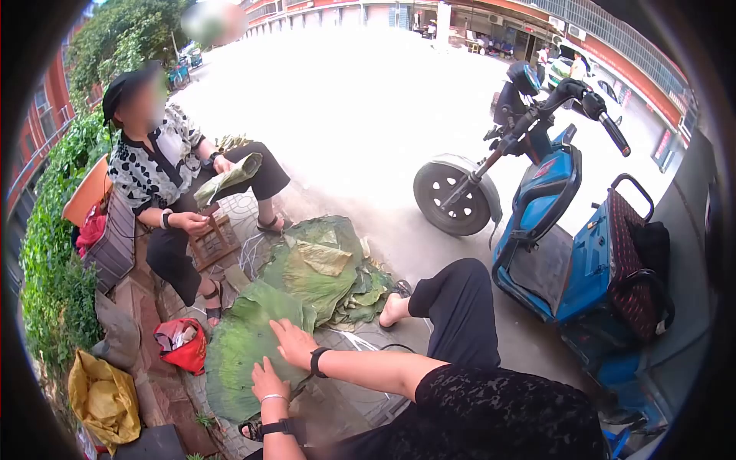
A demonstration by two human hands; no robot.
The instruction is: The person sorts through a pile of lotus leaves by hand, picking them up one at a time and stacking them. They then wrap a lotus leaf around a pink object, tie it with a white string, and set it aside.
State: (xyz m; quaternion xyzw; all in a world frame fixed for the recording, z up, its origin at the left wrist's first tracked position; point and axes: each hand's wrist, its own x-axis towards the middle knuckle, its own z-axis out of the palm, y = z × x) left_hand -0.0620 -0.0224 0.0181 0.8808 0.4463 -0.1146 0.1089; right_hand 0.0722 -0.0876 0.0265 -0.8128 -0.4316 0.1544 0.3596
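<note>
A large green lotus leaf (241,337) lies spread in front of me, its ribs fanning outward. My right hand (295,345) rests on its right part with the fingers stretched out. Nearer to me, my left hand (270,386) lies on the lower part of the same leaf, fingers extended. Neither hand grips anything. Beyond the spread leaf is a pile of lotus leaves (330,238), some torn or folded, with a paler yellowish leaf piece (322,259) on top.
Opposite sits a person (157,169) holding a folded leaf (230,180). A red bag (182,343) and a yellow sack (103,399) stand at the left. White strips (356,340) lie by the pile. A blue electric scooter (567,253) is parked at the right.
</note>
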